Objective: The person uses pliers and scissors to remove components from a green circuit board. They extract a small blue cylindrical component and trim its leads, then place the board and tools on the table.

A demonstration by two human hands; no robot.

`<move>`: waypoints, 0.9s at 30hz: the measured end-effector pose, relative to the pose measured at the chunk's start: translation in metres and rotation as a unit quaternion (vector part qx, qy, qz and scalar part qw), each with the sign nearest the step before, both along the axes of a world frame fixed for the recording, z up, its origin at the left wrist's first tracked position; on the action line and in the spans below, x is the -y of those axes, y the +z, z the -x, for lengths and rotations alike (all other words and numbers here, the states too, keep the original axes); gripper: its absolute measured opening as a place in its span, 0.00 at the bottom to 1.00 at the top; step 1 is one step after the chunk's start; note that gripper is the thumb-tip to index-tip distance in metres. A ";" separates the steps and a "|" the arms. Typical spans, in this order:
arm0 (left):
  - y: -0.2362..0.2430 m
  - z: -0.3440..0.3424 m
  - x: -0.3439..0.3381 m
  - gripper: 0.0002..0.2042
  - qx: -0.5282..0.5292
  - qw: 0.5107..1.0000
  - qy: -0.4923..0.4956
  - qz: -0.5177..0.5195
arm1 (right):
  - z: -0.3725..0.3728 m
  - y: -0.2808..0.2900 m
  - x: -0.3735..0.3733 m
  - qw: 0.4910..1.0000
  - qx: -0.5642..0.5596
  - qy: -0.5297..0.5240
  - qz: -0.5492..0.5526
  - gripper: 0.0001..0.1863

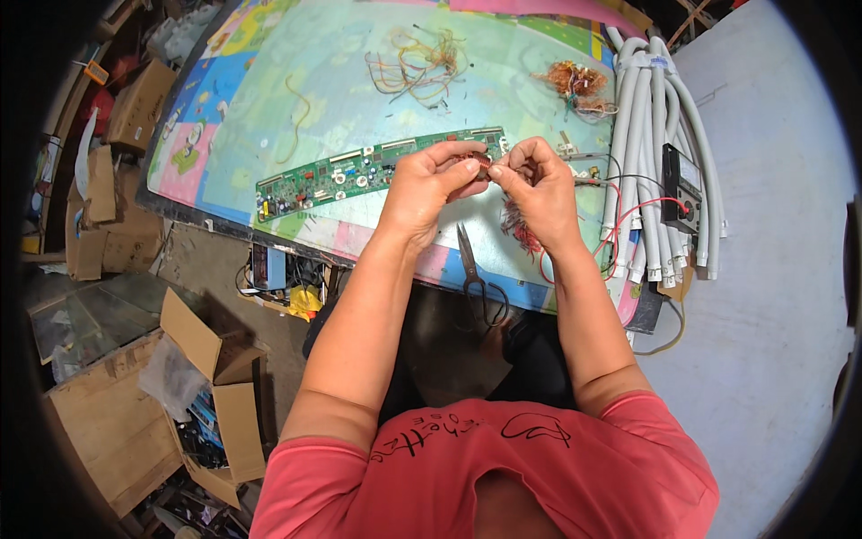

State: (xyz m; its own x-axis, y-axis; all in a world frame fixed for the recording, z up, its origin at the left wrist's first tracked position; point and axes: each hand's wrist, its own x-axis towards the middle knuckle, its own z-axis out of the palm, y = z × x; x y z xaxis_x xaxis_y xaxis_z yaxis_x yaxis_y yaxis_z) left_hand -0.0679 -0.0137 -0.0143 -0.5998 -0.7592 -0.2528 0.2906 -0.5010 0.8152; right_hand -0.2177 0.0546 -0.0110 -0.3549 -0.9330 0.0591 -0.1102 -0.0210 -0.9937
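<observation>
Above the near part of the table, my left hand point(429, 187) grips a small piece with copper-coloured wire point(483, 163); much of it is hidden by fingers. My right hand point(542, 190) meets it from the right, thumb and forefinger pinched at the piece's edge. Behind and left of my hands lies a long green circuit board point(334, 175) with several white connectors. Below my hands, dark scissors point(470, 262) rest with their handles over the table's front edge. Red wire scraps point(521, 230) lie beside my right wrist, partly covered by it.
Tangled coloured wires point(417, 70) and a copper wire heap point(576, 83) lie at the back. On the right are bundled grey tubes point(639, 135) and a black analog multimeter point(681, 189) with red and black leads. An open cardboard box point(238, 413) stands on the floor at lower left.
</observation>
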 end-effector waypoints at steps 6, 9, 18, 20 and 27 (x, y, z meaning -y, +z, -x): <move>0.001 0.002 0.002 0.14 0.000 1.000 0.027 0.011 | 0.011 0.002 -0.006 1.000 0.010 0.009 -0.024 0.04; -0.001 0.005 -0.001 0.13 0.003 1.000 0.027 0.012 | 0.011 -0.004 -0.008 0.998 -0.059 -0.006 -0.011 0.04; -0.008 0.008 -0.008 0.13 -0.021 0.999 0.022 -0.013 | -0.002 0.004 -0.009 0.974 -0.214 -0.048 0.051 0.04; -0.007 0.008 -0.008 0.13 -0.023 0.999 0.021 -0.014 | -0.004 0.004 -0.009 0.975 -0.208 -0.055 0.047 0.04; -0.005 0.006 -0.009 0.12 0.015 1.000 0.015 0.001 | 0.006 -0.002 -0.008 0.999 -0.010 -0.004 -0.044 0.04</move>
State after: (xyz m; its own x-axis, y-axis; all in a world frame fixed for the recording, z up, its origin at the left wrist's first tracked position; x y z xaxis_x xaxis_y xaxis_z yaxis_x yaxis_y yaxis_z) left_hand -0.0742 -0.0050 -0.0197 -0.5682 -0.7774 -0.2696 0.2806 -0.4911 0.8247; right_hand -0.2234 0.0622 -0.0129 -0.3620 -0.9320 -0.0163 -0.1295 0.0676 -0.9893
